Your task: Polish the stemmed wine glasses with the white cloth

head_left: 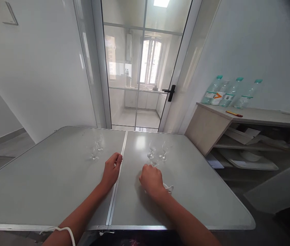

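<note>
My left hand (111, 169) rests on the grey folding table (57, 177) near its centre seam, fingers curled, with nothing visible in it. My right hand (151, 179) is closed over a white cloth (168, 188) lying on the table, and seems to touch the foot of a small clear glass (154, 163) just ahead of it. Two stemmed glasses (157, 150) stand upright beyond my right hand. Two more small stemmed glasses (96, 147) stand ahead and left of my left hand.
A wooden shelf unit (211, 126) stands to the right, with several plastic water bottles (227, 92) and a pen on top. A glass sliding door (145, 65) lies straight ahead, opening onto a kitchen. A white wall is at the left.
</note>
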### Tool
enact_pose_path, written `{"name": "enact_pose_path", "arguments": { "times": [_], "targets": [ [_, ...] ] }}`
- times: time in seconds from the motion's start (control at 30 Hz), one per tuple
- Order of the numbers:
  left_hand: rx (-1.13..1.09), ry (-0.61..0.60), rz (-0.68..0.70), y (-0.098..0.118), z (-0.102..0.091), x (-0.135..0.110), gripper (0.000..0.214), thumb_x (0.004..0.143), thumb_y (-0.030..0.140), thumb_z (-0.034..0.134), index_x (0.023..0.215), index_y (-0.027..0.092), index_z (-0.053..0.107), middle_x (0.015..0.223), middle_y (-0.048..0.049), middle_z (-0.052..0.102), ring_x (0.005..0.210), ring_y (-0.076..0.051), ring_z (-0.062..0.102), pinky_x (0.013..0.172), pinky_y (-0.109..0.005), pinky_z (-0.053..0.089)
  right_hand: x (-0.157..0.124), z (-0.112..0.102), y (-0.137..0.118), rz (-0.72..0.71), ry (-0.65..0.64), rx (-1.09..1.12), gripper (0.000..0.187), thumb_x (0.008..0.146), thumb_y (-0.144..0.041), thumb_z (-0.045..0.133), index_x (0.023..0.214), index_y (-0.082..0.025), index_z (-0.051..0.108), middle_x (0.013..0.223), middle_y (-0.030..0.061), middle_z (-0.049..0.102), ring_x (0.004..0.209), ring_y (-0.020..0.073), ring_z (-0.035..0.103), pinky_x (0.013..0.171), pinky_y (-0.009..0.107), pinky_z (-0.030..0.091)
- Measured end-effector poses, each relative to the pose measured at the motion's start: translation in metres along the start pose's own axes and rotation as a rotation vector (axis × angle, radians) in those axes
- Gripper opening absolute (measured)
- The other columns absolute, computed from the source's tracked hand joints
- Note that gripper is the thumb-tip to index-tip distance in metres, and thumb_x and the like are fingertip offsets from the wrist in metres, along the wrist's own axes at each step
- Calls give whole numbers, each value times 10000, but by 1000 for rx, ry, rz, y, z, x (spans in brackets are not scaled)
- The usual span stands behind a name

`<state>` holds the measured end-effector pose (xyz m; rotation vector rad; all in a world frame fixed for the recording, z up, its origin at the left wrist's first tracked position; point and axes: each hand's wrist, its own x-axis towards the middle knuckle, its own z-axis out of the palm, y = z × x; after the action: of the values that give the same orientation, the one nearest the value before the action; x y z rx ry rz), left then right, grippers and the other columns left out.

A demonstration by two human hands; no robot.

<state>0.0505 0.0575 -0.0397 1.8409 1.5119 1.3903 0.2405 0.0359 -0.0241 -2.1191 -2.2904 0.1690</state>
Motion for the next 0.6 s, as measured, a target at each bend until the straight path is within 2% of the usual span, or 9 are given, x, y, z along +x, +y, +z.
{"name": "enact_pose_path", "arguments": {
  "times": [0.1, 0.17, 0.23, 0.3, 0.37, 0.43, 0.5, 0.53, 0.6],
  "targets": [
    [14, 28, 11, -1, -4, 1, 370, 1046, 442, 385, 786, 212, 513, 715, 33, 542, 658, -140, 507, 639, -262, 381, 1, 0, -3, -53, -18, -4, 171, 882, -130, 586, 983, -118, 723, 965, 187, 738, 914, 257, 732, 753, 286, 473],
    [41, 99, 42, -3, -11, 2, 327, 1037, 417, 414, 810, 212, 529, 723, 32, 555, 674, -141, 528, 649, -262, 387, 3, 2, -4, -173, -24, 19, 166, 898, -152, 569, 984, -140, 711, 938, 157, 742, 868, 241, 725, 733, 283, 450],
    [88, 251, 86, -7, -21, 4, 262, 1022, 373, 449, 841, 211, 547, 713, 34, 547, 660, -138, 519, 652, -262, 390, 4, 4, -5, -336, -16, 67, 186, 927, -194, 536, 1022, -173, 695, 912, 115, 744, 833, 229, 715, 708, 279, 428],
    [141, 463, 132, -10, -35, 7, 197, 1003, 316, 469, 864, 207, 556, 703, 34, 525, 635, -135, 492, 657, -268, 397, 6, 9, -4, -411, -12, 94, 204, 953, -240, 507, 1038, -193, 687, 906, 96, 746, 821, 228, 711, 688, 279, 417],
    [208, 669, 159, -14, -49, 11, 143, 976, 253, 468, 871, 204, 552, 754, 10, 533, 679, -150, 498, 692, -288, 419, 8, 16, -1, -335, -27, 74, 201, 947, -241, 516, 1011, -181, 697, 929, 117, 749, 836, 239, 715, 688, 285, 422],
    [313, 814, 118, -18, -61, 15, 59, 918, 196, 495, 925, 196, 554, 925, -52, 573, 843, -195, 547, 785, -336, 455, 11, 22, 4, -214, -44, 38, 184, 916, -186, 538, 971, -149, 710, 944, 162, 747, 847, 262, 723, 697, 302, 435],
    [464, 846, -26, -24, -67, 20, 240, 844, 191, 564, 1083, 173, 547, 1162, -137, 552, 1062, -277, 546, 894, -431, 465, 14, 28, 9, -160, -47, 30, 185, 891, -139, 545, 967, -128, 714, 948, 192, 742, 847, 284, 727, 703, 322, 447],
    [534, 812, -127, -28, -68, 22, 379, 818, 216, 603, 1182, 156, 517, 1254, -176, 520, 1143, -324, 529, 928, -485, 460, 16, 30, 10, -158, -44, 34, 187, 889, -131, 542, 966, -125, 713, 946, 197, 739, 841, 290, 726, 703, 330, 450],
    [619, 667, -328, -37, -67, 25, 638, 795, 326, 675, 1340, 118, 416, 1343, -239, 489, 1223, -401, 512, 947, -567, 452, 18, 32, 10, -166, -41, 41, 184, 909, -147, 530, 968, -138, 704, 950, 184, 734, 839, 286, 719, 708, 334, 453]
  ]
}}
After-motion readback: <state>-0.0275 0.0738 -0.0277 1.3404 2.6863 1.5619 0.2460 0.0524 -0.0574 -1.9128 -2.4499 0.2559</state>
